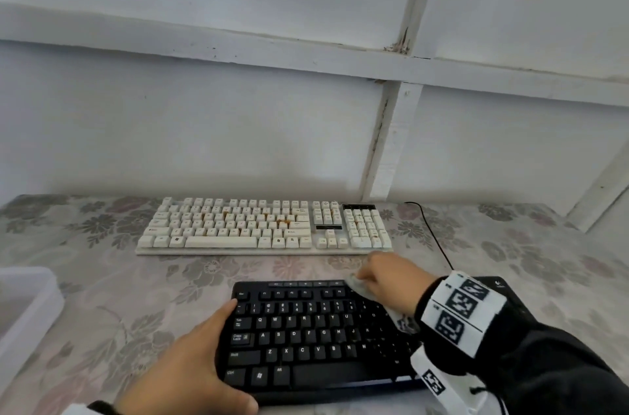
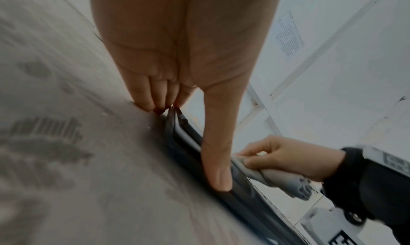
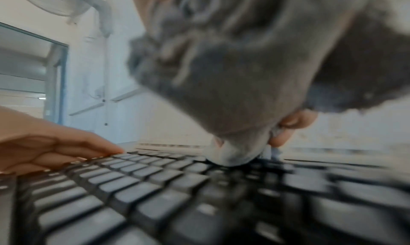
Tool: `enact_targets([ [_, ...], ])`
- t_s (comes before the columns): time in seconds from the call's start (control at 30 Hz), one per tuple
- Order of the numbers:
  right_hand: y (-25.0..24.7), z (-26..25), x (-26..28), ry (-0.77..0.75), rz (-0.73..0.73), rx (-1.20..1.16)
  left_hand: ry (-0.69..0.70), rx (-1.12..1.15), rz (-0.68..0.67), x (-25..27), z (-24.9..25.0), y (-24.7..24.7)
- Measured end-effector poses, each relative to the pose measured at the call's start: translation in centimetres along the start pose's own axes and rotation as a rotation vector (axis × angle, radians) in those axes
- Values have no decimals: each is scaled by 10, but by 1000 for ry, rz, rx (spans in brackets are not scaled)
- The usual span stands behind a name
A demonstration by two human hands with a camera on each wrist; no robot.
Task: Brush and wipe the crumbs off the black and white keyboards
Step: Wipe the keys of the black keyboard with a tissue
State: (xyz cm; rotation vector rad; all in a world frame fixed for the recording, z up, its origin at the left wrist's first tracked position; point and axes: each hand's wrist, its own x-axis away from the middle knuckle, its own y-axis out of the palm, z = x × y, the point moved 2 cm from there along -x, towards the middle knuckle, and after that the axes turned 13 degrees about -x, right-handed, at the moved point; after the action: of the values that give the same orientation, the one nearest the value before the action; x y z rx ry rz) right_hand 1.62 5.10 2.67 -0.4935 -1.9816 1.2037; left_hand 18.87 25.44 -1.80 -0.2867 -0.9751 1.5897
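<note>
The black keyboard point(image 1: 316, 336) lies near me on the floral tablecloth. My left hand point(image 1: 190, 370) grips its left edge, thumb on top by the Esc key and fingers curled at the side. My right hand point(image 1: 384, 278) holds a bunched grey cloth point(image 1: 360, 287) and presses it on the top key row, right of centre. Farther back lies the white keyboard point(image 1: 263, 227), with orange crumbs among its keys. The left wrist view shows my left hand point(image 2: 195, 143) on the black keyboard's edge point(image 2: 244, 201) and the cloth point(image 2: 277, 177). In the right wrist view the cloth point(image 3: 233, 91) touches the keys point(image 3: 133, 196).
A translucent plastic box point(image 1: 23, 309) stands at the table's left edge. A black cable point(image 1: 432, 234) runs across the tablecloth point(image 1: 102, 295) right of the white keyboard. A white panelled wall point(image 1: 238, 125) rises straight behind the table.
</note>
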Motion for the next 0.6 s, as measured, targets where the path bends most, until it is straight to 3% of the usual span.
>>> enact_targets([
  [0.23, -34, 88, 21, 273, 99, 29, 19, -72, -16, -11, -11, 5],
  [0.47, -18, 113, 27, 106, 220, -112, 41, -162, 46, -31, -40, 18],
  [0.6, -26, 152, 40, 212, 289, -147, 50, -157, 55, -32, -46, 22],
])
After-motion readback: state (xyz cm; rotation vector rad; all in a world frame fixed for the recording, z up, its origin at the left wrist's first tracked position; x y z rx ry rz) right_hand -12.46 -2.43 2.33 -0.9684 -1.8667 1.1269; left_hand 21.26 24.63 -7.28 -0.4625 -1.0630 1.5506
